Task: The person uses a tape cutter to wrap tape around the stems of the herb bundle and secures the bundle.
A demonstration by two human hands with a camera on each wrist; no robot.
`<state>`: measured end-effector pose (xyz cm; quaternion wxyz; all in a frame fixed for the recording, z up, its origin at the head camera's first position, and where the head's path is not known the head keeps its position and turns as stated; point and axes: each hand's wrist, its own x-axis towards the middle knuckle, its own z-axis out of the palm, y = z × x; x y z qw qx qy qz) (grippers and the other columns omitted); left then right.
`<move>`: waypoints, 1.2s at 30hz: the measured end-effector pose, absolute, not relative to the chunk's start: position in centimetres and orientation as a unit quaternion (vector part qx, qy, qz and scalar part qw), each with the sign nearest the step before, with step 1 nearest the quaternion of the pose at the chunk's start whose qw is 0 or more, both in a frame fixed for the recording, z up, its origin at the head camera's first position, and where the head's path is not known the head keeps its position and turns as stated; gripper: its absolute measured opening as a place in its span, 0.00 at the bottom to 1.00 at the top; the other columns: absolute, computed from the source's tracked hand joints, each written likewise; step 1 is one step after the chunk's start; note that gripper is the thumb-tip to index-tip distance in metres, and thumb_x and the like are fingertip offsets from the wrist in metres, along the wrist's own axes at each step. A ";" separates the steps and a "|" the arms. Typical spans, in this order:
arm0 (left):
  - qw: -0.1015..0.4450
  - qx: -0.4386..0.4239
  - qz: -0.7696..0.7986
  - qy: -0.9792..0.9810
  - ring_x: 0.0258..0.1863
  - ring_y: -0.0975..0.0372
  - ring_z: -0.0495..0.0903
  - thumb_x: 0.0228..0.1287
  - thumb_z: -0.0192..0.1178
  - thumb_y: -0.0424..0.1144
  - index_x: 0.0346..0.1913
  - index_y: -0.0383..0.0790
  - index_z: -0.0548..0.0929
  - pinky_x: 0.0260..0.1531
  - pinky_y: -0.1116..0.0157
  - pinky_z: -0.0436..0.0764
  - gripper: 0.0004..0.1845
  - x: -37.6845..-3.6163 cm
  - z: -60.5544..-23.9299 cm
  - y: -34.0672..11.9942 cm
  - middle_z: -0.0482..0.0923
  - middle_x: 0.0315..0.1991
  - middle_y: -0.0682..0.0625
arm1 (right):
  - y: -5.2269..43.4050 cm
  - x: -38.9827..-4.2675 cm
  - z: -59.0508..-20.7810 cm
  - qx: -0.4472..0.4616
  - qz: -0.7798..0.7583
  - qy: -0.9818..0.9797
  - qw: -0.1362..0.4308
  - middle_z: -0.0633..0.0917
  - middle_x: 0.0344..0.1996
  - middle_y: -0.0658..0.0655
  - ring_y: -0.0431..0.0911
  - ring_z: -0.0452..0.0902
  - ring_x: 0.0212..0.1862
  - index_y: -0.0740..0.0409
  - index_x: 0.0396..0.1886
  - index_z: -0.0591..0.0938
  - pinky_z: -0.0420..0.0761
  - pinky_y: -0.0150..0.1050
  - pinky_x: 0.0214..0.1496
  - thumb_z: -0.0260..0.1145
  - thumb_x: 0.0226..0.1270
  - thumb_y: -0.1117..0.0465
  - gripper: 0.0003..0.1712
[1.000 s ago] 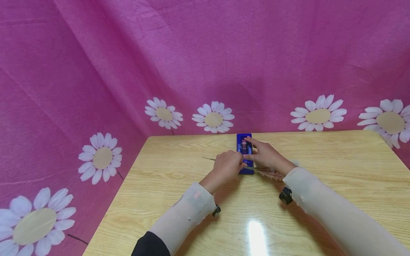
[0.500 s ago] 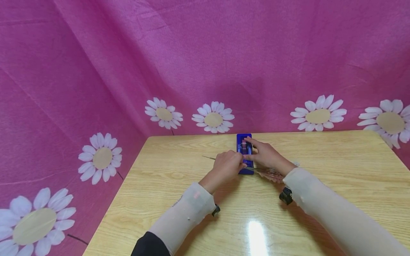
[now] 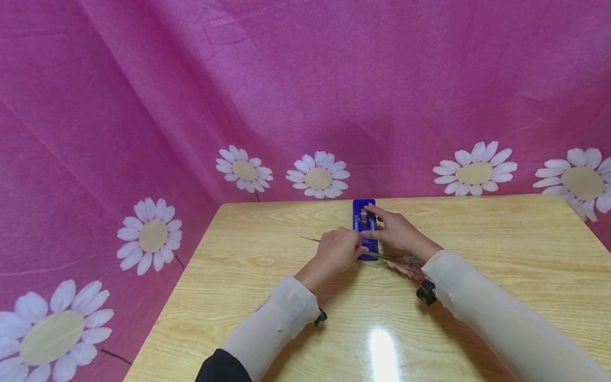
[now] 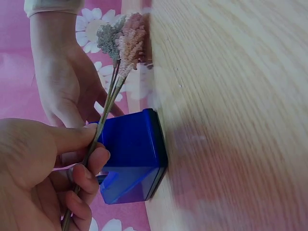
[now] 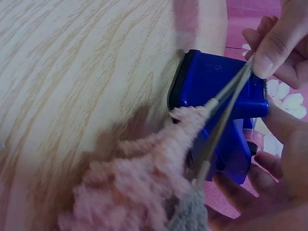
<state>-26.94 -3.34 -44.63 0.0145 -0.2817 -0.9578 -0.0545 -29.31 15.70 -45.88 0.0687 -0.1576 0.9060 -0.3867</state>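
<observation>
Dried flower stems (image 4: 107, 108) are pinched between the thumb and curled fingers of the left hand (image 3: 338, 250), which holds them across the near end of a blue tape dispenser (image 3: 365, 228) standing on the wooden table (image 3: 267, 254). From that hand the thin stems run both ways: their bare tips poke out to its left over the tabletop, and their fluffy pink and grey-green heads (image 5: 144, 192) lie to its right, under the right wrist and just above the table. In the right wrist view the stems cross the dispenser's serrated cutting edge, with the left fingertips (image 5: 269, 53) gripping them just beyond it. The right hand (image 3: 397, 232) rests on the dispenser from the right side, index finger stretched along its top toward the far end and thumb against the near part of its side, fingers mostly straight rather than wrapped. Behind the table hangs a pink cloth printed with white daisies (image 3: 143, 106).
</observation>
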 end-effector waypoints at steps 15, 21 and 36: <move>-0.040 -0.262 -0.173 -0.949 0.22 0.65 0.72 0.71 0.67 0.50 0.35 0.54 0.84 0.21 0.66 0.70 0.07 -26.5 -44.8 -3.5 0.74 0.21 0.60 | 15.7 -29.5 -45.9 -0.157 -0.370 0.914 0.061 0.64 0.75 0.73 0.71 0.67 0.71 0.58 0.82 0.59 0.70 0.65 0.69 0.69 0.74 0.52 0.45; -0.059 -0.260 -0.200 -0.943 0.22 0.65 0.72 0.71 0.67 0.48 0.42 0.56 0.85 0.20 0.66 0.69 0.03 -26.4 -44.9 -3.8 0.75 0.21 0.59 | 15.7 -29.4 -45.8 -0.159 -0.366 0.915 0.060 0.64 0.75 0.73 0.71 0.67 0.71 0.59 0.82 0.59 0.71 0.65 0.68 0.68 0.75 0.54 0.43; -0.062 -0.278 -0.182 -0.941 0.34 0.70 0.80 0.73 0.65 0.46 0.43 0.54 0.93 0.31 0.66 0.76 0.07 -26.5 -45.2 -3.9 0.88 0.38 0.62 | 15.8 -29.3 -46.0 -0.159 -0.385 0.907 0.064 0.63 0.76 0.73 0.72 0.65 0.72 0.60 0.82 0.58 0.70 0.65 0.69 0.69 0.73 0.48 0.48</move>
